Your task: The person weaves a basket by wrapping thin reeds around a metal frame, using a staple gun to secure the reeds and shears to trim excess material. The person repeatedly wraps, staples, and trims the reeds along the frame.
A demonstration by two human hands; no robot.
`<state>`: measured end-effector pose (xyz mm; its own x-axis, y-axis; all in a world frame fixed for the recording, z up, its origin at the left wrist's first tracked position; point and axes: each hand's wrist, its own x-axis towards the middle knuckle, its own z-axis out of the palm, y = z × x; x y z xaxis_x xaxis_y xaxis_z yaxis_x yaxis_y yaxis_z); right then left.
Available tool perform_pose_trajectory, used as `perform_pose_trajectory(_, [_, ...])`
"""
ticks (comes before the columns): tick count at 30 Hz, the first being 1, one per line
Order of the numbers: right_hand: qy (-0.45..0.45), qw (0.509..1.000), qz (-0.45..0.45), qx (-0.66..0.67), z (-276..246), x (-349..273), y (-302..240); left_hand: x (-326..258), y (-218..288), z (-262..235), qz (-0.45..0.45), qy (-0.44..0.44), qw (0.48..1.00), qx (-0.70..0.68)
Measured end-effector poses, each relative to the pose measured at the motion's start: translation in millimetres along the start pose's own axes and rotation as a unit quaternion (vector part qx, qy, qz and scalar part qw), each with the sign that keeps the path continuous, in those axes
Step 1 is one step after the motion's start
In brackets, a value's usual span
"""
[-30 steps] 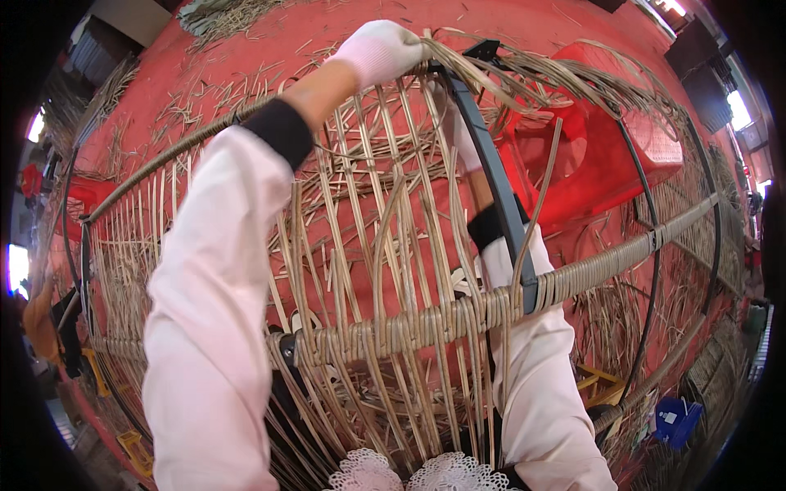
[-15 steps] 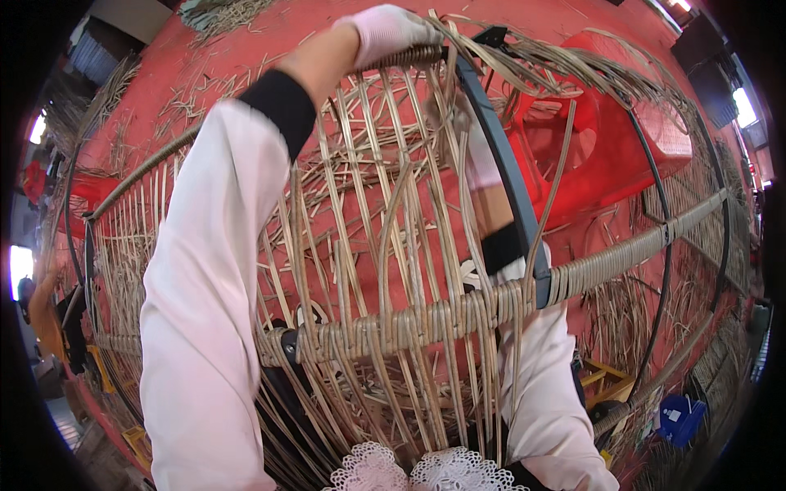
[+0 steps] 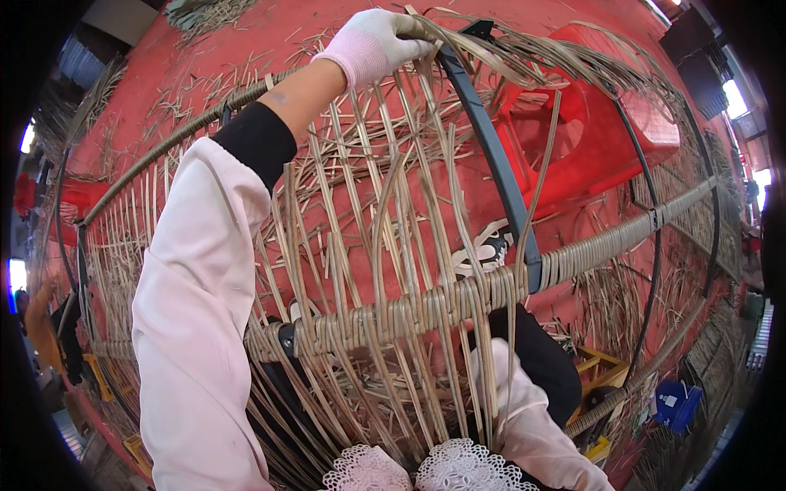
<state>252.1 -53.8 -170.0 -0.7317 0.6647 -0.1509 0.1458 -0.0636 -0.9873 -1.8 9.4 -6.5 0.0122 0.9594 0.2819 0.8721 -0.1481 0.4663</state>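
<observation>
- Red floor: covered in places by scattered strand offcuts.
- Part-woven frame: set across ctr, in front of body; lower rail wrapped, strands run betw. rails.
- L arm: raised fwd along L side, bent at elbow, forearm angled up & R to top rail; wrist bare betw. blk cuff and glove.
- Red plastic item, stool-like: seen beyond frame, upper R.
- R sleeve: kept low, angled up-L from lower R edge; R hand can't be made out clearly behind strands, so grip can't be told.
- Dk grey bar: slanted betw. rails, just R of L fingertips.
- L hand, gloved: held palm-down at top rail, strand pinched betw. thumb & fingers.
</observation>
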Motion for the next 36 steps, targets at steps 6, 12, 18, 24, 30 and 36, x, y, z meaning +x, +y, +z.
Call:
perform_pose_trajectory(6, [-0.057,0.997,0.046,-0.020,-8,-20,0,14,-12,4,0.019,-0.028,0.999,0.002])
perform_pose_trajectory(12, [-0.069,0.995,0.063,-0.034,-26,-23,-6,13,-14,5,0.008,-0.043,0.999,-0.026])
perform_pose_trajectory(18, [-0.035,0.997,0.049,-0.054,-39,7,-12,-2,-17,6,0.077,-0.032,0.996,-0.019])
perform_pose_trajectory(24, [0.022,0.996,0.024,-0.078,-53,80,-19,-7,-21,15,0.210,0.029,0.976,0.057])
perform_pose_trajectory(30, [0.047,0.992,0.015,-0.116,-61,125,-16,-5,-14,15,0.216,0.047,0.945,0.241])
perform_pose_trajectory(36, [0.050,0.987,0.013,-0.152,-66,149,-19,47,-21,15,-0.101,-0.064,0.985,-0.125])
